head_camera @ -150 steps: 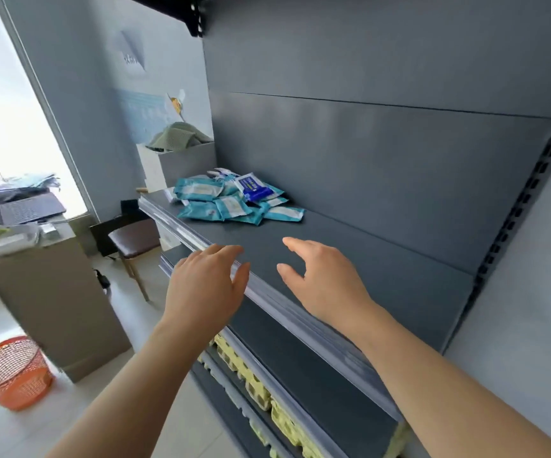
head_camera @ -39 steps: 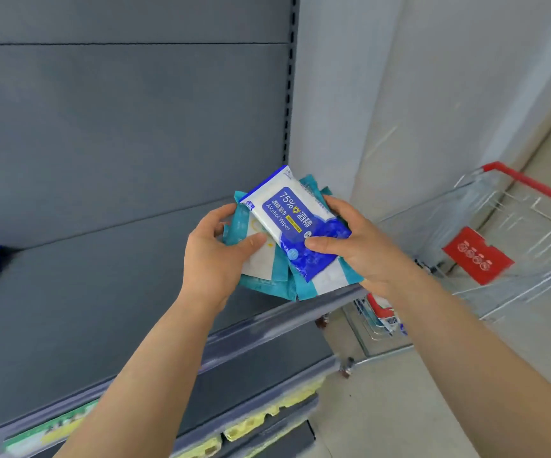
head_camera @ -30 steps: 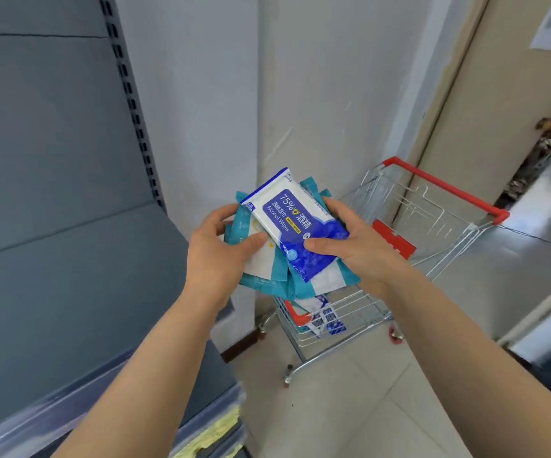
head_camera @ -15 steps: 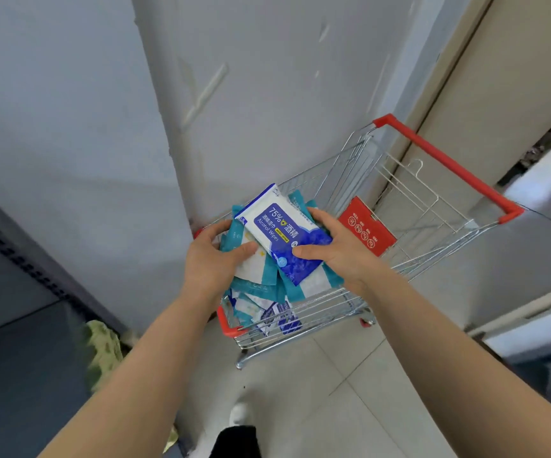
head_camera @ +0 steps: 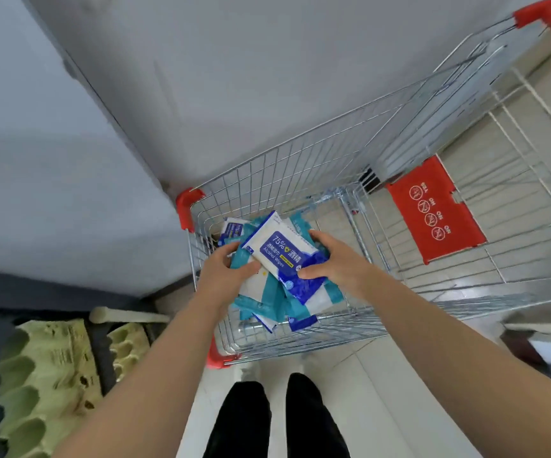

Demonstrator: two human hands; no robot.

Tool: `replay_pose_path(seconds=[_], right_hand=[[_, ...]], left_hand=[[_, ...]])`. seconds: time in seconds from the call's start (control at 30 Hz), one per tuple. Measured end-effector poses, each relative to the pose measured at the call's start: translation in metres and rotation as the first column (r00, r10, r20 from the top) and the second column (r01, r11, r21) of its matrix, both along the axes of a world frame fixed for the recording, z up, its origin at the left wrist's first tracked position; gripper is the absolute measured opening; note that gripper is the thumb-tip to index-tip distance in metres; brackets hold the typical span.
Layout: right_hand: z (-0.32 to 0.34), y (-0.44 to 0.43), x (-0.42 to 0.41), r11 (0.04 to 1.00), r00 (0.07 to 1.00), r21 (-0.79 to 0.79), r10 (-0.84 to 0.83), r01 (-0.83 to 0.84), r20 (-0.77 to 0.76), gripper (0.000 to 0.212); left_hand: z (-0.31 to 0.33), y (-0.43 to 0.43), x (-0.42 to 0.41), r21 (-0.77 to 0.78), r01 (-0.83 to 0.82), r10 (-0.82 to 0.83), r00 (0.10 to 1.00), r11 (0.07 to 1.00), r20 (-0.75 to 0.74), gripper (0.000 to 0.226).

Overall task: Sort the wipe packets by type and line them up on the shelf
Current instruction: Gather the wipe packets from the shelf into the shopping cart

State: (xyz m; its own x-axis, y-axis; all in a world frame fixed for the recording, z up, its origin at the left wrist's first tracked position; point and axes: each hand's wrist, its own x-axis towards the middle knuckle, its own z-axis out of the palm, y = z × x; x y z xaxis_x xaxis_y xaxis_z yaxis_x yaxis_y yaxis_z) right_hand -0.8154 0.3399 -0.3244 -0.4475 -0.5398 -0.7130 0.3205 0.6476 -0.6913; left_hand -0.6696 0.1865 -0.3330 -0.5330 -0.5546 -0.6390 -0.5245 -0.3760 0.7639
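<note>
Both hands grip one stack of wipe packets over the cart's basket; the left hand [head_camera: 226, 276] clasps its left edge, the right hand [head_camera: 335, 259] its right edge, thumb on the blue packet [head_camera: 284, 252] on top; teal packets [head_camera: 269, 299] fan out beneath it; more packets [head_camera: 232, 229] lie in the wire cart [head_camera: 300, 166] below; egg trays [head_camera: 45, 375] sit near left; black trouser legs [head_camera: 277, 421] stand nearest.

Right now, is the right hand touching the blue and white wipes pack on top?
Touching. The head view shows the right hand with its thumb pressed on the blue and white wipes pack and fingers curled round its far edge.
</note>
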Motion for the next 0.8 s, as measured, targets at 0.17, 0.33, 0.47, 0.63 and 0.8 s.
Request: replay_pose_path(seconds=[0.17,0.33,0.47,0.63,0.8], right_hand=[[-0.089,-0.006,-0.019,0.974,0.980,0.135,0.167,-0.180,0.104,0.087],[-0.161,0.001,-0.027,0.940,0.952,0.191,0.248,-0.281,0.182,0.080],[-0.199,0.000,-0.028,0.910,0.924,0.197,0.328,-0.365,0.196,0.075],[-0.234,0.000,-0.028,0.850,0.886,0.250,0.449,-0.463,0.115,0.082],[-0.246,0.002,-0.019,0.715,0.736,0.429,0.659,-0.551,-0.154,0.084]], left_hand=[[-0.077,0.005,-0.007,0.024,-0.025,0.022,0.990,0.999,0.136,0.050],[-0.147,0.017,-0.008,0.117,-0.089,0.055,0.961,0.989,0.270,0.052],[-0.184,0.024,0.000,0.129,-0.130,0.076,0.931,0.983,0.356,0.038],[-0.207,0.026,0.004,0.092,-0.092,0.044,0.900,0.991,0.433,0.047],[-0.209,0.024,0.005,-0.055,0.123,-0.076,0.848,0.991,0.524,0.046]])
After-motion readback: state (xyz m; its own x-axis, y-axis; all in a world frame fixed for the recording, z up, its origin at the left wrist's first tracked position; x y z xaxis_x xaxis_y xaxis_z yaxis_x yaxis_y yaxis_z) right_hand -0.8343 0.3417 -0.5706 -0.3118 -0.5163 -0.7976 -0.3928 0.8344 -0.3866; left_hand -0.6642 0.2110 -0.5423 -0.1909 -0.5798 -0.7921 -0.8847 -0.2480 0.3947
